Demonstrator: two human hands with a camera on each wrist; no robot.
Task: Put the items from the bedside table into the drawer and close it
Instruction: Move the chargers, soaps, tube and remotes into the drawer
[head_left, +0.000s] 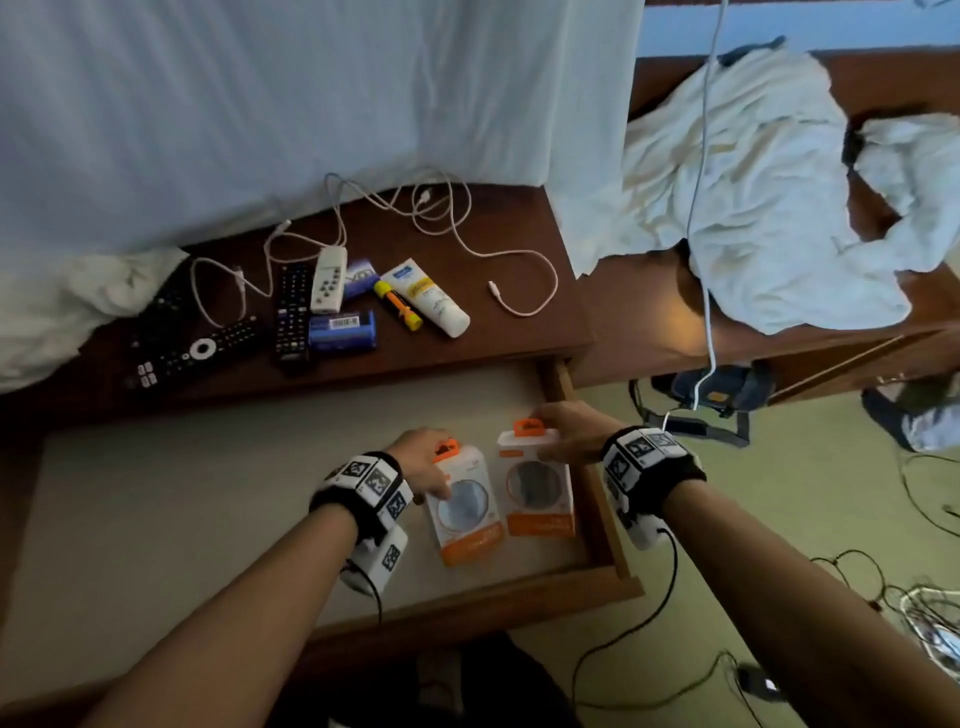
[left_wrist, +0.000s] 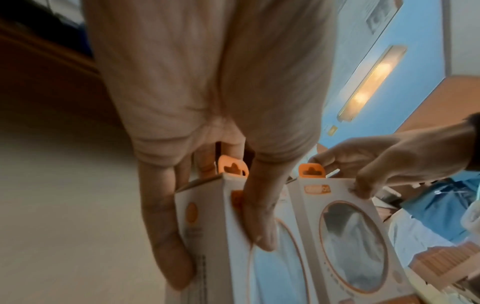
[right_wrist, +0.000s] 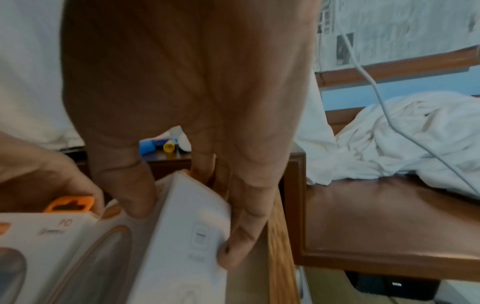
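Two white-and-orange boxes lie side by side at the right end of the open drawer (head_left: 208, 519). My left hand (head_left: 421, 460) grips the left box (head_left: 465, 512) at its top end, thumb on its face (left_wrist: 259, 226). My right hand (head_left: 566, 431) grips the right box (head_left: 537, 491) by its top, close to the drawer's right wall; its fingers (right_wrist: 233, 246) curl around the box's side (right_wrist: 161, 267). On the bedside table (head_left: 509, 338) lie black remotes (head_left: 293, 312), a white remote (head_left: 328, 278), blue boxes (head_left: 343, 330), a tube (head_left: 431, 296), a yellow-orange pen (head_left: 397, 304) and white cables (head_left: 452, 223).
White bedding (head_left: 260, 104) hangs over the table's far edge. A crumpled white cloth (head_left: 753, 208) covers the wooden bench on the right, crossed by a hanging white cable (head_left: 704, 208). A bag (head_left: 717, 389) and loose black cables (head_left: 857, 571) lie on the floor.
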